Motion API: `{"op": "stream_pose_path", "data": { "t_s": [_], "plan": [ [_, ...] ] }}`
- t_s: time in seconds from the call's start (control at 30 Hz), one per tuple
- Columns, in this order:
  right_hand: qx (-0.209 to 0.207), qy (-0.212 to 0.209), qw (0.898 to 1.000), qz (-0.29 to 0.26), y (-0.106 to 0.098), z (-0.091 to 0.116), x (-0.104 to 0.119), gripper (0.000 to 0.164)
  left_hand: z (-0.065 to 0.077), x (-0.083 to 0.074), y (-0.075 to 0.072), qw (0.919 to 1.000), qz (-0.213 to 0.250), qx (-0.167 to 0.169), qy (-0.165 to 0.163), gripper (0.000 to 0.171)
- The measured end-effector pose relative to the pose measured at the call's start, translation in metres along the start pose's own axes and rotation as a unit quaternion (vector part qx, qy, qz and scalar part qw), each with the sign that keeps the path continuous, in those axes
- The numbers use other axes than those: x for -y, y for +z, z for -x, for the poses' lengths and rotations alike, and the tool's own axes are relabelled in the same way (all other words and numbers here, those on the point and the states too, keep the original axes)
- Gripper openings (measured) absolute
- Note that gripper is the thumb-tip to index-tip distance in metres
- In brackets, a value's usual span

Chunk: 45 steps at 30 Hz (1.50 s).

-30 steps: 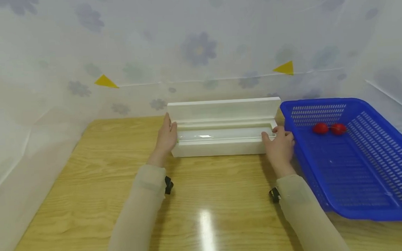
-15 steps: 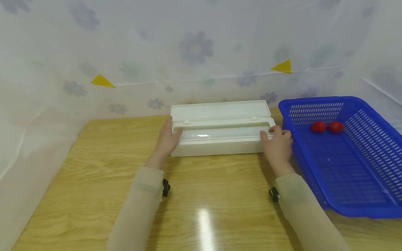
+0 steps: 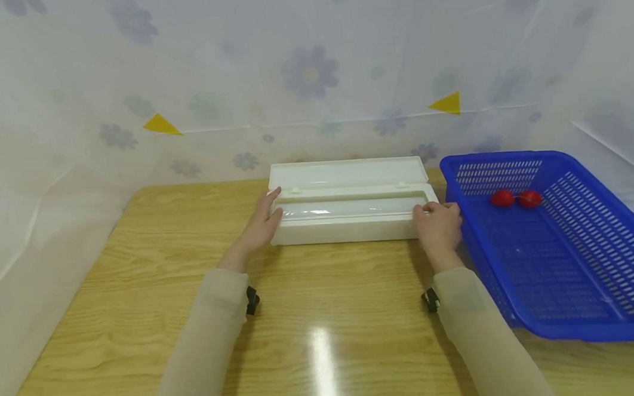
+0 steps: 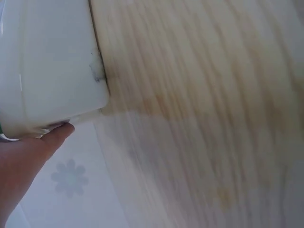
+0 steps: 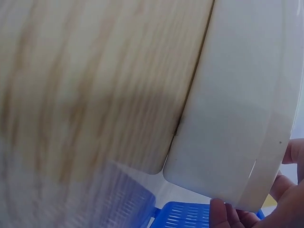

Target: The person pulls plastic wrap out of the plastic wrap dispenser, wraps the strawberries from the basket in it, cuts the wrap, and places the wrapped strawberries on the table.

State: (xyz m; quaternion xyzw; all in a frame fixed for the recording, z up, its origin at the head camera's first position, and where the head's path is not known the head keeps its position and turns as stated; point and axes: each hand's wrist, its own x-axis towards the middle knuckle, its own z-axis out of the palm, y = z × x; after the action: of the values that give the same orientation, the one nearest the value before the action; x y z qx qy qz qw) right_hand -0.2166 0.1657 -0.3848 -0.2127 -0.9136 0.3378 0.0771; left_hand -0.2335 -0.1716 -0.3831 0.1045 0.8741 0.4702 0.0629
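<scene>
A long white cling film dispenser box (image 3: pixel 345 231) lies on the table with its hinged lid (image 3: pixel 348 173) tipped back. A shiny roll of cling film (image 3: pixel 344 208) fills its trough. My left hand (image 3: pixel 256 228) rests against the box's left end, fingers fairly straight, thumb near the front top corner. At the other end, my right hand (image 3: pixel 438 224) has its thumb and forefinger drawn together over the right end of the roll, apparently pinching the film. In the right wrist view its other fingers (image 5: pixel 219 212) touch the box's end. The pinched edge itself is too small to make out.
Close by the right hand stands a blue plastic basket (image 3: pixel 507 295) with perforated walls. Two red round fruits (image 3: pixel 502 198), seemingly joined by a thin stem, lie at its back. Behind the wood-grain table (image 3: pixel 349 304) hangs a flowered sheet (image 3: pixel 312 102) with two yellow triangles.
The lid has gone from standing upright to leaning further back. My left hand has come off it to the box's left end. The right thumb and forefinger have closed together.
</scene>
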Motion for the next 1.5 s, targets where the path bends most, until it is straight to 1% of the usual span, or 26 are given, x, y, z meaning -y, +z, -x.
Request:
{"op": "stream_pose_path", "data": {
  "t_s": [0.07,0.13,0.17,0.2,0.27,0.3,0.33,0.4,0.43,0.47,0.53,0.57,0.63,0.7,0.77,0.83,0.9,1.0,1.07,1.1,1.17,1.23,1.3,1.37,1.43,1.5],
  "plan": [
    [-0.007,0.001,1.000,-0.005,0.001,0.000,0.001,0.038,0.002,0.001,-0.001,0.9997,-0.019,-0.007,0.010,0.050],
    [-0.013,-0.001,1.000,-0.003,0.002,0.000,0.001,0.036,0.004,0.002,-0.001,0.9968,-0.064,-0.029,0.038,0.046],
    [-0.018,-0.003,1.000,-0.002,0.002,0.001,0.001,0.036,0.005,0.003,-0.002,0.9935,-0.091,-0.042,0.054,0.045],
    [-0.024,-0.005,1.000,0.001,0.003,0.001,0.001,0.035,0.007,0.003,-0.002,0.9879,-0.122,-0.058,0.077,0.042],
    [-0.035,-0.008,0.999,0.009,0.004,0.001,0.002,0.035,0.008,0.004,-0.003,0.9714,-0.184,-0.087,0.123,0.035],
    [-0.041,-0.009,0.999,0.013,0.004,0.001,0.002,0.035,0.009,0.004,-0.003,0.9632,-0.205,-0.097,0.145,0.031],
    [-0.049,-0.009,0.999,0.014,0.004,0.001,0.002,0.035,0.010,0.004,-0.003,0.9567,-0.218,-0.103,0.163,0.028],
    [-0.057,-0.009,0.998,0.017,0.004,0.001,0.003,0.035,0.011,0.003,-0.004,0.9504,-0.229,-0.103,0.184,0.023],
    [-0.059,-0.007,0.998,0.013,0.004,0.001,0.004,0.035,0.012,0.003,-0.004,0.9513,-0.227,-0.099,0.184,0.020],
    [-0.062,-0.005,0.998,0.005,0.003,0.000,0.005,0.034,0.012,0.002,-0.005,0.9542,-0.220,-0.096,0.179,0.019],
    [-0.069,-0.003,0.997,-0.015,0.001,0.000,0.007,0.032,0.012,0.001,-0.005,0.9613,-0.207,-0.088,0.160,0.018],
    [-0.071,-0.005,0.997,-0.025,0.000,-0.001,0.008,0.031,0.012,0.000,-0.006,0.9631,-0.206,-0.085,0.150,0.017],
    [-0.080,-0.017,0.996,-0.042,-0.001,-0.001,0.009,0.030,0.011,-0.002,-0.006,0.9633,-0.216,-0.082,0.136,0.017],
    [-0.087,-0.038,0.994,-0.043,-0.002,0.000,0.008,0.029,0.011,-0.004,-0.007,0.9603,-0.234,-0.078,0.129,0.017],
    [-0.089,-0.066,0.993,-0.027,-0.002,0.001,0.007,0.029,0.010,-0.005,-0.007,0.9542,-0.258,-0.075,0.131,0.018],
    [-0.089,-0.097,0.991,-0.003,-0.001,0.002,0.005,0.029,0.010,-0.007,-0.006,0.9518,-0.269,-0.070,0.129,0.019],
    [-0.091,-0.134,0.986,0.033,-0.001,0.002,0.005,0.028,0.010,-0.009,-0.006,0.9519,-0.272,-0.063,0.126,0.020],
    [-0.105,-0.188,0.973,0.080,-0.003,0.000,0.006,0.027,0.009,-0.011,-0.007,0.9548,-0.266,-0.054,0.121,0.021],
    [-0.111,-0.203,0.967,0.107,-0.005,-0.003,0.009,0.025,0.008,-0.013,-0.007,0.9573,-0.259,-0.050,0.118,0.021],
    [-0.110,-0.202,0.967,0.108,-0.006,-0.004,0.011,0.023,0.007,-0.013,-0.008,0.9584,-0.256,-0.050,0.116,0.021],
    [-0.093,-0.176,0.976,0.093,-0.010,-0.007,0.015,0.016,0.006,-0.015,-0.008,0.9620,-0.245,-0.054,0.108,0.019],
    [-0.066,-0.140,0.987,0.039,-0.013,-0.010,0.021,0.012,0.004,-0.017,-0.008,0.9646,-0.238,-0.058,0.098,0.019],
    [-0.027,-0.102,0.994,-0.020,-0.018,-0.014,0.027,0.017,0.002,-0.019,-0.007,0.9665,-0.233,-0.063,0.088,0.020],
    [0.021,-0.076,0.995,-0.054,-0.024,-0.019,0.033,0.025,0.001,-0.022,-0.006,0.9692,-0.224,-0.068,0.078,0.020],
    [0.075,-0.075,0.993,-0.042,-0.031,-0.022,0.038,0.030,-0.002,-0.024,-0.005,0.9711,-0.216,-0.072,0.072,0.021],
    [0.116,-0.106,0.988,0.008,-0.036,-0.025,0.042,0.031,-0.004,-0.026,-0.004,0.9754,-0.198,-0.074,0.063,0.022]
  ]
}}
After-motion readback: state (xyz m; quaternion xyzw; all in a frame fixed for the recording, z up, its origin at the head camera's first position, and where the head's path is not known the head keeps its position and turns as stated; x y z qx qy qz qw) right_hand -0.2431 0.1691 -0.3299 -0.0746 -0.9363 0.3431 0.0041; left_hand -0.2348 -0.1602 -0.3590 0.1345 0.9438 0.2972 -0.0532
